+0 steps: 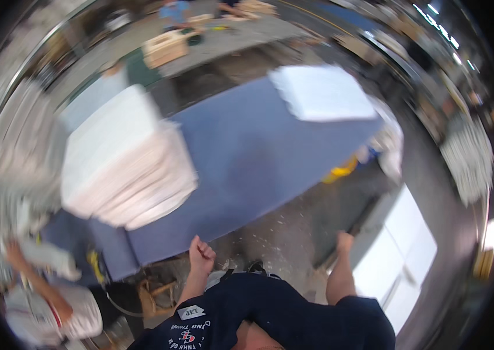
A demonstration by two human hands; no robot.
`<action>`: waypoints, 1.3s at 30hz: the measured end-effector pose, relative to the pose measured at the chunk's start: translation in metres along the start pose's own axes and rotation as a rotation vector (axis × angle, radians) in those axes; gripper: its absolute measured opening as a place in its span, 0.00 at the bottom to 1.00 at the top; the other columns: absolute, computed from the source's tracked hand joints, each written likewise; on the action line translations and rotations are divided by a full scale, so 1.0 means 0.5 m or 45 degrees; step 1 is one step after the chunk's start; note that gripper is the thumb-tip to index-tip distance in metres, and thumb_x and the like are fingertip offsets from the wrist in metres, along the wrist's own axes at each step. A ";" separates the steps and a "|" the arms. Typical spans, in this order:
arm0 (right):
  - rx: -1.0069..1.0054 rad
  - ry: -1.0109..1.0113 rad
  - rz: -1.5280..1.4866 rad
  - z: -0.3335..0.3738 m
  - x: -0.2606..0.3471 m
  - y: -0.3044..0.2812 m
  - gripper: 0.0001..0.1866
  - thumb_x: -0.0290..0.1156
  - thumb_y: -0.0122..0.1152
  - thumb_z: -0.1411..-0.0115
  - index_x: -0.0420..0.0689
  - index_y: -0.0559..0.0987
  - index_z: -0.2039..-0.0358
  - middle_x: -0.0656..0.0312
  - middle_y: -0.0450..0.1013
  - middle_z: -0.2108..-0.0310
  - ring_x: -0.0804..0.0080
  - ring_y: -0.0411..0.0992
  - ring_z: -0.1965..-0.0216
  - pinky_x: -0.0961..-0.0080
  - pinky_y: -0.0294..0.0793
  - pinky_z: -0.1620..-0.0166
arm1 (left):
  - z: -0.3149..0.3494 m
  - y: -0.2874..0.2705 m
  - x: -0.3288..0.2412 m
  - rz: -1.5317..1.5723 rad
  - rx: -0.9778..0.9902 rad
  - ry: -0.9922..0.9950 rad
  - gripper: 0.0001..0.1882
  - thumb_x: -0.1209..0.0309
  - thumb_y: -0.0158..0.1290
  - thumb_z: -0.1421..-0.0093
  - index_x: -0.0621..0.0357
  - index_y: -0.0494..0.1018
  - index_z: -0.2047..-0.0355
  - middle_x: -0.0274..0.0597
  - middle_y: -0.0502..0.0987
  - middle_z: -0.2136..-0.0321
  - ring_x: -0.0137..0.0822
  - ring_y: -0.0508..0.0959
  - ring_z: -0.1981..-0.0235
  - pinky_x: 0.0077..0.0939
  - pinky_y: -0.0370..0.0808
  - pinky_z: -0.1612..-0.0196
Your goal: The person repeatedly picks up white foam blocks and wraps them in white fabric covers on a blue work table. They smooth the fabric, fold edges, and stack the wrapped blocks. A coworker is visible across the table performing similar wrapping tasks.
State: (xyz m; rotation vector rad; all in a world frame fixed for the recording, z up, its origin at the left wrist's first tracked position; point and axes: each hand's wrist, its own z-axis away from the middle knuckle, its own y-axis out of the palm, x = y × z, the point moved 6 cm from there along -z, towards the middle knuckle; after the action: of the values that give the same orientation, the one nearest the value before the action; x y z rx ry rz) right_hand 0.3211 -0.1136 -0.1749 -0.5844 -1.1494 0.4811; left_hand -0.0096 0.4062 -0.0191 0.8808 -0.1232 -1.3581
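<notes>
blue cloth covers the table [247,157] that fills the middle of the head view, blurred throughout. the left hand [201,252] hangs just off the table's near edge, fingers curled into a loose fist with nothing in it. the right hand [344,240] is lower right, over the grey floor [282,233] beside a white panel [401,251]; whether it is open or grips anything cannot be told. a tall stack of white sheets [124,163] sits on the table's left end, a thinner white stack [325,93] at its far right corner. another person in a white shirt [54,309] is at lower left.
</notes>
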 end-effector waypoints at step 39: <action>-1.119 1.914 -1.140 0.079 -0.943 -0.040 0.40 0.54 0.69 0.48 0.31 0.73 0.48 0.47 0.75 0.50 0.54 0.72 0.48 0.67 0.69 0.46 | -0.423 0.996 1.313 -3.760 1.648 -0.692 0.21 0.56 0.54 0.35 0.64 0.75 0.55 0.44 0.80 0.65 0.33 0.78 0.62 0.29 0.73 0.56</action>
State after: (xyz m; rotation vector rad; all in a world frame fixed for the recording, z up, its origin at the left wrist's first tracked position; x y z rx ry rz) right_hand 0.1253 -0.4180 -0.4803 -0.8257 0.0246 -1.1761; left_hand 0.6709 -0.0933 -0.1247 -0.4264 -0.0094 1.3630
